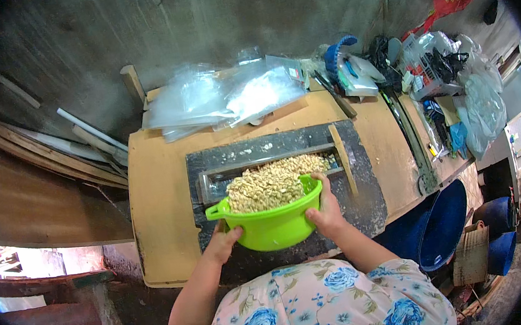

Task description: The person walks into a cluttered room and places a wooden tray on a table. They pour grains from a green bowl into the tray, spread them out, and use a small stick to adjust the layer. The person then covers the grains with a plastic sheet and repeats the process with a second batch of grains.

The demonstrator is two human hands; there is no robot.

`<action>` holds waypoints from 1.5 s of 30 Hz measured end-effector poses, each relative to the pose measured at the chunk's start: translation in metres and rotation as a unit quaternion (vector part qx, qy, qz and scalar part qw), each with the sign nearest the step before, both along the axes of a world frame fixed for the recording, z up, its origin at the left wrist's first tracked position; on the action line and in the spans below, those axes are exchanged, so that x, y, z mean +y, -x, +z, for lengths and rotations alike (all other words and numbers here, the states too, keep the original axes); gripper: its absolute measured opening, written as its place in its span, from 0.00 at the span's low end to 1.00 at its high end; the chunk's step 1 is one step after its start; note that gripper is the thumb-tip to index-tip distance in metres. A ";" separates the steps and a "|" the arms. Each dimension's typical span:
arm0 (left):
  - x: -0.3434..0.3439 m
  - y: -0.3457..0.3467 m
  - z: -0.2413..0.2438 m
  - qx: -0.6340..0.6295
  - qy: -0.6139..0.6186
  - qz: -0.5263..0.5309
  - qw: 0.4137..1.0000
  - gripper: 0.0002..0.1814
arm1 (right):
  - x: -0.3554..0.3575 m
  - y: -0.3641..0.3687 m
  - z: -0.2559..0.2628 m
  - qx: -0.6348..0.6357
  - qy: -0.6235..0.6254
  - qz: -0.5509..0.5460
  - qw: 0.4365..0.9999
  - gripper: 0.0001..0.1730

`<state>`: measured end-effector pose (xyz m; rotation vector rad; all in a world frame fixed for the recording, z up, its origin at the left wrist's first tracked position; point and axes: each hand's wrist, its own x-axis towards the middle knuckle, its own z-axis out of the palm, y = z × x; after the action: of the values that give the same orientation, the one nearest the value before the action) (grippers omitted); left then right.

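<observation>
Both my hands hold a lime-green plastic basin, tilted away from me over the table. My left hand grips its lower left side below the handle. Around its right rim closes my right hand, thumb on the near wall. Pale, puffed-looking pieces fill the basin's mouth, and similar pieces lie just beyond it in a long rectangular frame lined with clear plastic. The frame's near side is partly hidden by the basin. A wooden strip lies across the frame's right end.
Beneath the frame is a worn black board on a yellowish table. Clear plastic bags are piled at the back. Bars, a plastic basket and more bags crowd the right. Blue barrels stand by the table's right edge.
</observation>
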<state>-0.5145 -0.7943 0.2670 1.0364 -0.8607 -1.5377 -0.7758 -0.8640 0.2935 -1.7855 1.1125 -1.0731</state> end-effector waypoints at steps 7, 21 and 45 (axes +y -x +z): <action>0.008 -0.022 -0.002 -0.008 -0.013 0.035 0.999 0.48 | 0.003 -0.022 0.004 -0.049 -0.034 0.013 0.998 0.59; 0.018 -0.052 -0.016 -0.015 -0.013 0.015 1.000 0.48 | 0.012 -0.043 0.007 -0.036 -0.033 0.023 0.999 0.57; -0.027 0.027 0.019 -0.027 -0.019 -0.040 0.999 0.39 | -0.012 0.029 0.006 -0.111 -0.069 -0.020 0.991 0.61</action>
<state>-0.5416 -0.8212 0.2860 1.0869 -0.9221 -1.6050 -0.8047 -0.8756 0.2999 -1.5011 1.0630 -1.1589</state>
